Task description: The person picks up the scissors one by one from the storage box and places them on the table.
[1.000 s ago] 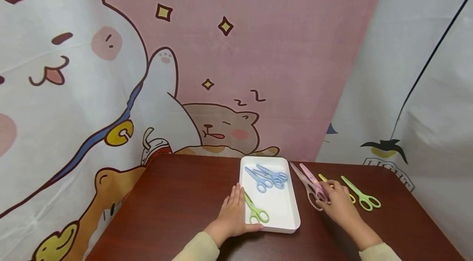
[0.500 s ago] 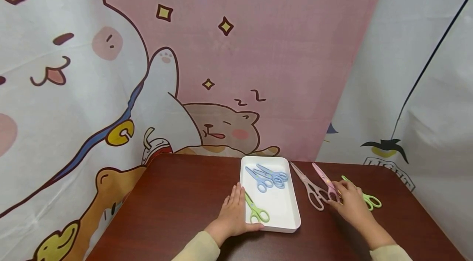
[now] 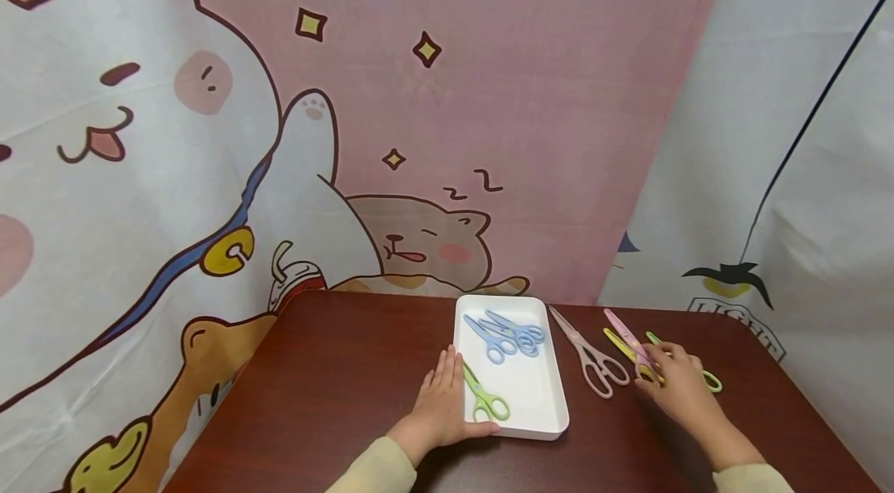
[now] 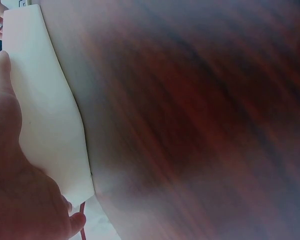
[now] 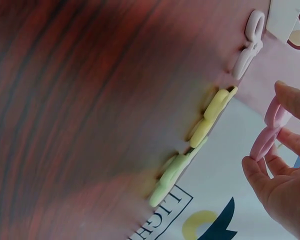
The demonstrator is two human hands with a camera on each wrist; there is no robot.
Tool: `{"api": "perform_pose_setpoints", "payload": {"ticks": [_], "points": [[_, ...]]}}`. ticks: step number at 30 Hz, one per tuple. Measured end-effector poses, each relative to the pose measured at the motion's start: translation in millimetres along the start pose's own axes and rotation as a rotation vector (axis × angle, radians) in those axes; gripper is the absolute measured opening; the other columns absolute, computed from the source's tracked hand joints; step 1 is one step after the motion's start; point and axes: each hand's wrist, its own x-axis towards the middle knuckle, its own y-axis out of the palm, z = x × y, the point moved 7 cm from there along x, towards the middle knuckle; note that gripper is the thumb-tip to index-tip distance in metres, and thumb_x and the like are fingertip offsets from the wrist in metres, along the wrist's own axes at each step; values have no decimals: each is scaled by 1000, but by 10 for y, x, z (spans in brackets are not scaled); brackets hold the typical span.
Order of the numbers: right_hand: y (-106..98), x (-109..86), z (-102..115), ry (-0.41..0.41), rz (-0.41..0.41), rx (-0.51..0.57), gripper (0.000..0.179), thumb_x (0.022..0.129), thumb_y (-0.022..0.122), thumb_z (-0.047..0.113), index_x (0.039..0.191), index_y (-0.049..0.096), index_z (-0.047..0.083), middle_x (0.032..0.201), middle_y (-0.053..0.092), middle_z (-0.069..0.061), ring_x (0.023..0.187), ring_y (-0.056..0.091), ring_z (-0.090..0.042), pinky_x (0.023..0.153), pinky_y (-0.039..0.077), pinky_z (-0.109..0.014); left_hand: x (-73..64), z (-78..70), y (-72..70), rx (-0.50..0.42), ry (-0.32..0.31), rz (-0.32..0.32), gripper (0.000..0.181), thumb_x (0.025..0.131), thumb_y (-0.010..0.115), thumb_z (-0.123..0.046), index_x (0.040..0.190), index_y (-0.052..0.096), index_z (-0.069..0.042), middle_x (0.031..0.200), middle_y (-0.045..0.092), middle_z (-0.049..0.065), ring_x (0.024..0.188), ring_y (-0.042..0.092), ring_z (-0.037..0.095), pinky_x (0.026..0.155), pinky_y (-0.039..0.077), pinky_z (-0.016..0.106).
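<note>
My right hand (image 3: 667,376) pinches the handle of a pink pair of scissors (image 3: 624,330) at the right of the brown table (image 3: 335,384); the right wrist view shows thumb and fingers round the pink handle loops (image 5: 270,127). Under it lie yellow scissors (image 3: 618,343) and green scissors (image 3: 707,378), partly hidden by the hand. A dusty-pink pair (image 3: 585,349) lies apart to their left. My left hand (image 3: 444,380) rests flat against the left edge of a white tray (image 3: 538,400). In the tray lie blue scissors (image 3: 506,334) and a green pair (image 3: 483,398).
The table ends at a printed cartoon curtain (image 3: 419,128) behind and at a rounded far-right corner. The right wrist view shows the yellow scissors (image 5: 212,117), green scissors (image 5: 172,175) and dusty-pink pair (image 5: 250,47) in a row. The left wrist view shows the tray wall (image 4: 45,115).
My right hand has moved right, taking the pink scissors away from the dusty-pink pair and over the yellow and green ones. The left hand and tray have stayed put.
</note>
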Motion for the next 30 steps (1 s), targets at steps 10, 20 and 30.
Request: {"api": "perform_pose_setpoints", "payload": {"ticks": [10, 20, 30], "points": [[-57, -5, -160, 13, -24, -24, 61, 72, 78, 18, 120, 53, -12, 114, 45, -37, 98, 40, -58, 79, 34, -65, -7, -17, -36, 12, 13, -11, 136, 57, 41, -95, 150, 15, 0, 158, 7, 20, 146, 12, 31, 111, 28, 49], [-121, -18, -332, 46, -8, -35, 61, 73, 77, 17, 119, 51, -13, 114, 44, -39, 98, 38, -60, 80, 33, -66, -46, -55, -107, -8, 15, 3, 133, 60, 47, -91, 149, 15, 2, 158, 8, 21, 145, 13, 32, 111, 28, 49], [-209, -37, -458, 26, -42, -50, 61, 70, 79, 17, 116, 53, -13, 109, 46, -39, 94, 43, -56, 82, 29, -60, -55, -77, -156, 37, 10, 20, 131, 61, 48, -90, 149, 18, 2, 157, 11, 21, 145, 15, 31, 113, 26, 45]]}}
